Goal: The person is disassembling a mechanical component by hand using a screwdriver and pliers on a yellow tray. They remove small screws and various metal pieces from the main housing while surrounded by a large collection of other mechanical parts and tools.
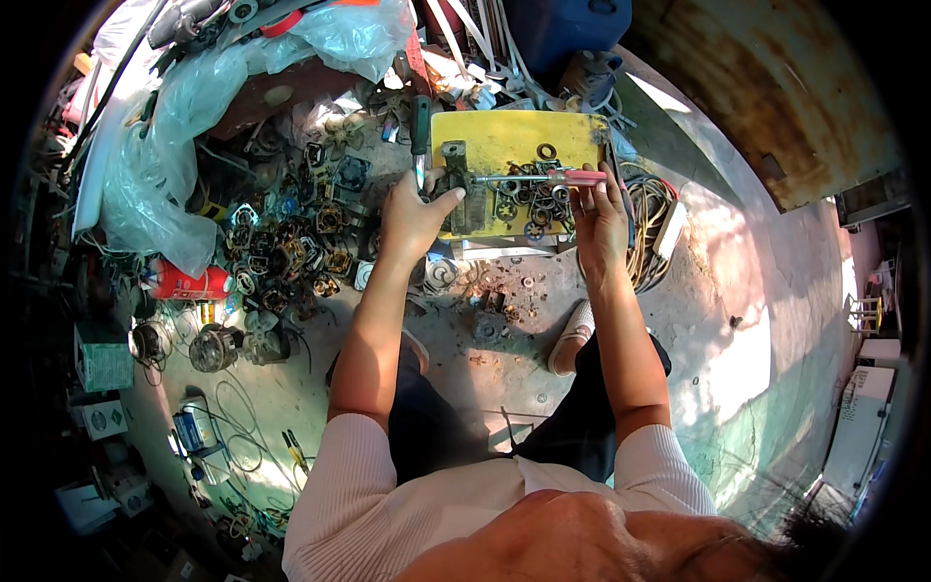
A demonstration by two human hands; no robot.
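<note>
My left hand (pixel 415 215) is closed round the lower part of a green-handled tool (pixel 420 124), its thumb against a dark metal block (pixel 461 210) on the left end of a yellow board (pixel 504 127). My right hand (pixel 599 213) grips the pink-red handle of a screwdriver (pixel 574 177), held level across the board with its shaft reaching the block. Metal rings and small parts (pixel 533 202) lie beneath the screwdriver; the shaft's tip is hard to make out.
Motor parts (pixel 291 257), plastic sheeting (pixel 165 199) and a red cylinder (pixel 189 281) crowd the left. Coiled cable (pixel 650 242) lies right of the board, below a rusty panel (pixel 766 87). A blue container (pixel 567 29) stands behind; loose debris (pixel 495 306) lies between my feet.
</note>
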